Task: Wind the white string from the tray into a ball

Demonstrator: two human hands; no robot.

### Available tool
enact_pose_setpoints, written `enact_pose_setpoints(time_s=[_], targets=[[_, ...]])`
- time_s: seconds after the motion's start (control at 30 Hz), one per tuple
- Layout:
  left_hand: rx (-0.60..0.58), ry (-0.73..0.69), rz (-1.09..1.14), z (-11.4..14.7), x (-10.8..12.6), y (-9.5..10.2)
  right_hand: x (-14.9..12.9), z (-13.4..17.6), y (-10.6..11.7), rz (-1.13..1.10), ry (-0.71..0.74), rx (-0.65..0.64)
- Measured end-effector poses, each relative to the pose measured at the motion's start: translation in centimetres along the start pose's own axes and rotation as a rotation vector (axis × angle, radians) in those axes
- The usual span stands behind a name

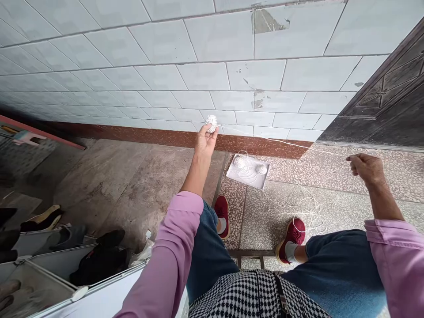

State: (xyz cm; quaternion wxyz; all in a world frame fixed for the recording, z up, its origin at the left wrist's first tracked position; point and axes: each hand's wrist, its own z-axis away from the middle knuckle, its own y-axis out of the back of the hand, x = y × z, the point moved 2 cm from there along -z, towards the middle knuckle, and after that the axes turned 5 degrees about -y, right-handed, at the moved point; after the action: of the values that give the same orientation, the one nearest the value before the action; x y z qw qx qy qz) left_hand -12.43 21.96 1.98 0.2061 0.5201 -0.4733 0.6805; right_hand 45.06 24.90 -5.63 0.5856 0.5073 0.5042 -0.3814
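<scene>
My left hand (206, 140) is raised in front of the tiled wall, its fingers closed around a small ball of white string (211, 123). From that ball a strand of string (285, 141) runs nearly straight across to my right hand (367, 168), which pinches it far out to the right. Below, on the floor, a shallow white tray (232, 176) holds two more string balls, the left one (239, 162) and the right one (261, 169), with loose loops between them. A loose tangle of string (311, 216) lies on the floor beside my right shoe.
White tiles (202, 39) cover the wall ahead, above a brown skirting (159, 140). A dark door (380, 101) stands at the right. My red shoes (222, 216) flank the tray's near side. At lower left, an open rack (49, 282) holds shoes and dark items.
</scene>
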Motion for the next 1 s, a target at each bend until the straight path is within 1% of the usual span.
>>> enact_pose_setpoints(time_s=[0.03,0.1,0.13,0.2,0.3,0.37,0.43,0.47,0.53,0.6,0.7,0.77,0.8,0.93,1.0], targets=[[-0.001,0.022,0.017,0.2,-0.6,-0.5,0.2,-0.3,-0.4,0.123,-0.031,0.028],[-0.026,0.110,0.085,1.0,-2.0,-1.7,-0.1,-1.0,-2.0,0.391,-0.068,0.144],[-0.058,0.161,0.115,1.5,-2.7,-2.5,-0.5,-1.5,-3.2,0.474,-0.077,0.137],[-0.165,0.252,0.151,2.9,-4.0,-4.2,-1.6,-2.6,-6.3,0.528,-0.068,0.095],[-0.362,0.337,0.144,5.0,-5.5,-6.6,-3.7,-3.7,-12.3,0.440,-0.031,-0.002],[-0.463,0.375,0.133,6.2,-6.4,-7.9,-5.5,-3.9,-16.5,0.272,0.014,-0.111],[-0.524,0.389,0.117,6.8,-7.0,-8.8,-7.4,-3.8,-20.2,0.109,0.074,-0.212],[-0.544,0.389,0.109,6.9,-7.3,-9.1,-8.2,-3.6,-21.7,0.044,0.084,-0.253],[-0.556,0.375,0.099,6.8,-7.7,-9.4,-9.3,-3.1,-23.8,-0.033,0.065,-0.291],[-0.533,0.348,0.091,6.7,-7.9,-9.4,-9.7,-2.5,-24.7,-0.027,0.042,-0.260],[-0.478,0.304,0.056,6.8,-8.2,-9.3,-10.0,-1.6,-24.9,0.105,0.098,-0.189],[-0.452,0.278,0.016,7.1,-8.4,-9.4,-10.0,-1.2,-24.8,0.176,0.130,-0.198],[-0.443,0.263,0.000,7.4,-8.4,-9.5,-10.0,-1.1,-24.6,0.184,0.122,-0.215],[-0.451,0.234,0.006,8.1,-8.0,-9.7,-9.6,-1.3,-23.6,0.056,0.007,-0.289],[-0.494,0.234,0.021,8.3,-7.5,-9.7,-9.4,-1.5,-23.0,-0.007,-0.021,-0.268]])
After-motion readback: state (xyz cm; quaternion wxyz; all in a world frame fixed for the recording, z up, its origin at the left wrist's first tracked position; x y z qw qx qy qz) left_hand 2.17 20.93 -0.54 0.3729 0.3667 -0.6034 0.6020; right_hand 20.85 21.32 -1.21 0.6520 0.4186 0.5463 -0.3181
